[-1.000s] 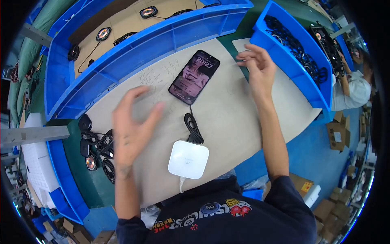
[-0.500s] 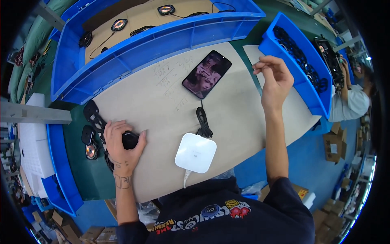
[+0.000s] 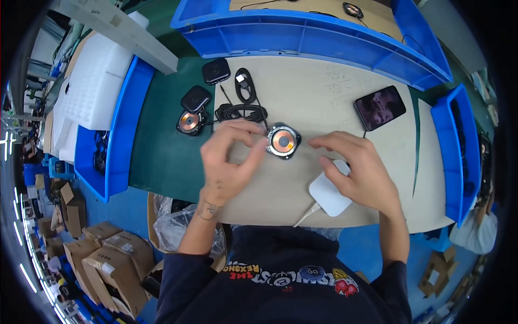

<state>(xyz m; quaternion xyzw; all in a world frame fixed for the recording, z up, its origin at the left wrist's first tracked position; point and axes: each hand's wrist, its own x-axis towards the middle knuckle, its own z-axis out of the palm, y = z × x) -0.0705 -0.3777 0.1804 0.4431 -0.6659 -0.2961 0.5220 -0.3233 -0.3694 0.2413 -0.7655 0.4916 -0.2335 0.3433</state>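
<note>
My left hand is bent round the left edge of a black wireless charging coil module, thumb and forefinger at its rim, the copper coil facing up. My right hand is to its right, fingers apart and holding nothing, partly covering a white square charger pad with a white cable. Beyond my left hand lie coiled black cables. Two black square pucks and another module with a bare copper coil are at the left. A black smartphone with a lit screen rests at the right.
A large blue bin with coil parts stands across the back of the table. Another blue bin is at the right edge. At the left are a blue bin and white foam trays. Cardboard boxes sit on the floor.
The view has swung left. My left hand has brought the black puck toward the middle, coil side now up. My right hand has come down from near the right bin toward it.
</note>
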